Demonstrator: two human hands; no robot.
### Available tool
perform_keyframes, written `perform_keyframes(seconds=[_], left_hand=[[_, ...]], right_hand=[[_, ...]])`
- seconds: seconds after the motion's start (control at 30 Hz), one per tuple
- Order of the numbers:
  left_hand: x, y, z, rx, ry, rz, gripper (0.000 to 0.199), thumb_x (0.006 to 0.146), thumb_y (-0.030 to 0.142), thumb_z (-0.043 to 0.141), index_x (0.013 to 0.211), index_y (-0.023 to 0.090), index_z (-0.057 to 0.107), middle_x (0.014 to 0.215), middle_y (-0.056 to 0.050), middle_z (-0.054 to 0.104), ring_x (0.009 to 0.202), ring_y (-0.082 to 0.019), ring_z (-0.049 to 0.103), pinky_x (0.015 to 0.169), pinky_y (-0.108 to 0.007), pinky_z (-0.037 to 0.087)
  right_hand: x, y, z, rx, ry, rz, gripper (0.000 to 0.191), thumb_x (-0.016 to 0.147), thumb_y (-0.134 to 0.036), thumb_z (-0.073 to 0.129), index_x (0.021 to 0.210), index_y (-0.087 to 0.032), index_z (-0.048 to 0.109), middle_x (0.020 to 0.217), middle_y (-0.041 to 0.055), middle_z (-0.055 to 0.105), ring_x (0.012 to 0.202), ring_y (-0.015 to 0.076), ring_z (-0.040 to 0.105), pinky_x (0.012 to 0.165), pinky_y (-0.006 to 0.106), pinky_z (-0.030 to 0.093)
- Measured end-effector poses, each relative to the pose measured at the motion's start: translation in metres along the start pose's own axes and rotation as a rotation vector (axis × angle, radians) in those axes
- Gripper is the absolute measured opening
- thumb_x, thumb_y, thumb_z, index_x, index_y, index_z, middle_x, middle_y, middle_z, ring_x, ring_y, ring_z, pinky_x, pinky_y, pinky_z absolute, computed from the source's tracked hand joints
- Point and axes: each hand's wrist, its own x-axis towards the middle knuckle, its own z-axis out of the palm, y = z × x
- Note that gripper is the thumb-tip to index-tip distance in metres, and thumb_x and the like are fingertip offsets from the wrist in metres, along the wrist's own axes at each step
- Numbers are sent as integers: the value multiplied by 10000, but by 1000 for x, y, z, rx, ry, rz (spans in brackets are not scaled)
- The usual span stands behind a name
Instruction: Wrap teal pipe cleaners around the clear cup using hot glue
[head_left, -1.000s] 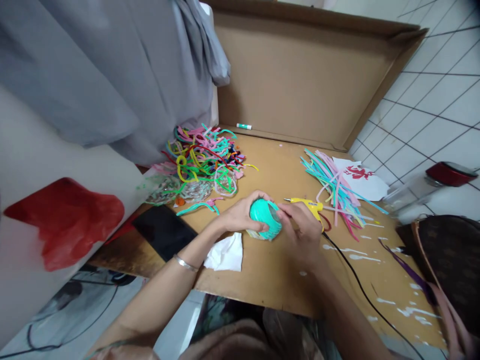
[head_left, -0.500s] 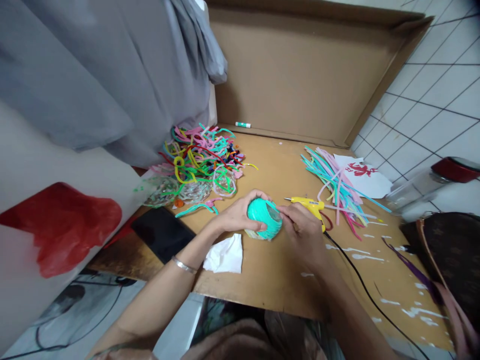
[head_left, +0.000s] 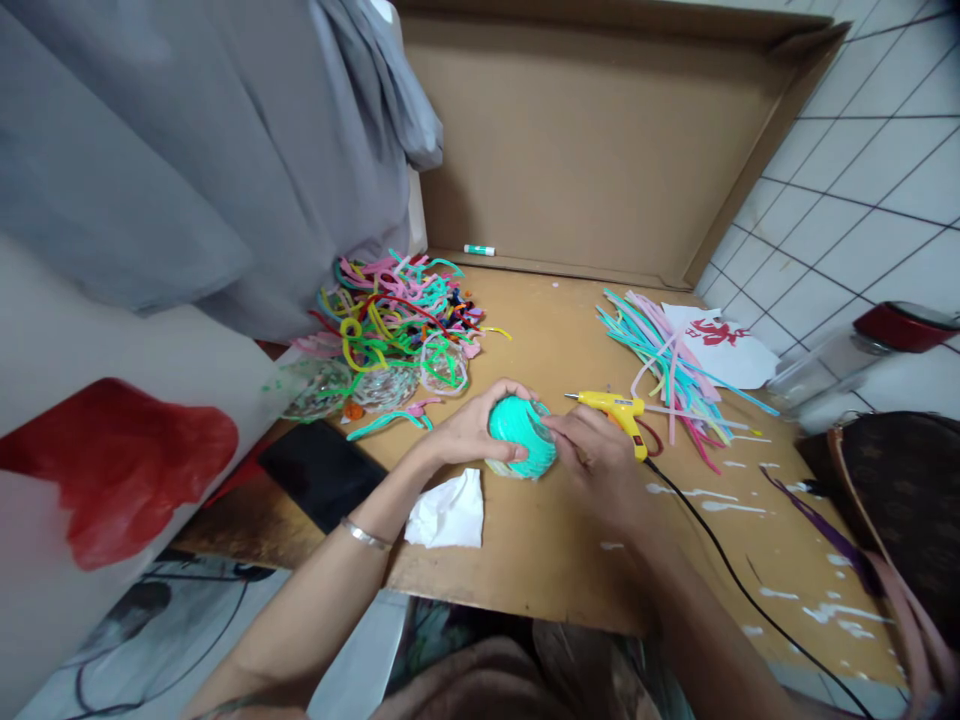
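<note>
My left hand (head_left: 480,428) is wrapped round a ball-shaped piece (head_left: 517,436) covered in rows of teal pipe cleaner, its thumb lying across the front. A clear, uncovered patch shows on the ball's upper right side. At that edge, the closed fingers of my right hand (head_left: 592,455) pinch what looks like the end of the teal pipe cleaner, mostly hidden by the fingertips. Just behind my right hand lies a yellow hot glue gun (head_left: 611,404), its nozzle to the left. A crumpled white tissue (head_left: 448,510) lies below my left wrist.
Tangled coloured pipe cleaners (head_left: 397,310) and several clear rounded pieces (head_left: 385,386) lie at the left. Straight pipe cleaners (head_left: 660,350) are bunched at the right, near a bottle (head_left: 840,360) and brown bag (head_left: 892,500). A black tablet-like slab (head_left: 322,472) sits left; a cord (head_left: 720,550) crosses the right.
The ball has turned slightly in my left hand, and its clear patch shows smaller. My right hand stays at its edge, slightly shifted. The whole view has moved a little.
</note>
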Motion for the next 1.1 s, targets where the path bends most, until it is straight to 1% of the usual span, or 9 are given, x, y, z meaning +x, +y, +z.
perform_keyframes(seconds=[0.17,0.53,0.7,0.87,1.1], left_hand=[[0,2,0,-17,-12,2,654,583,275,848,1119,205,481,1262,-109,588,1197,-288,559,982,-414,451],[0,3,0,3,-8,-6,648,581,283,844,1113,206,482,1248,-101,591,1180,-280,554,974,-399,437],[-1,3,0,5,-18,-13,649,596,289,838,1125,208,471,1263,-103,572,1201,-286,536,971,-400,437],[-1,1,-1,13,-21,-5,660,600,309,842,1138,211,472,1263,-98,571,1199,-279,531,969,-391,431],[-1,2,-2,20,-29,-4,645,613,316,838,1131,216,467,1288,-105,559,1204,-284,532,978,-408,430]], right_hand=[[-1,2,1,10,-3,-28,215,955,-165,483,979,-202,693,788,41,641,715,157,583,652,291,446],[0,1,1,9,5,-59,219,935,-132,481,967,-201,687,765,35,630,686,150,575,631,282,442],[-1,1,3,31,18,-62,224,937,-146,477,982,-209,687,764,33,619,688,154,572,639,288,446],[-1,2,4,46,-9,-57,236,942,-153,466,1004,-203,688,774,40,616,698,162,577,638,289,454],[-1,2,4,39,-7,-68,228,945,-149,468,997,-194,685,764,42,612,689,157,579,637,283,467]])
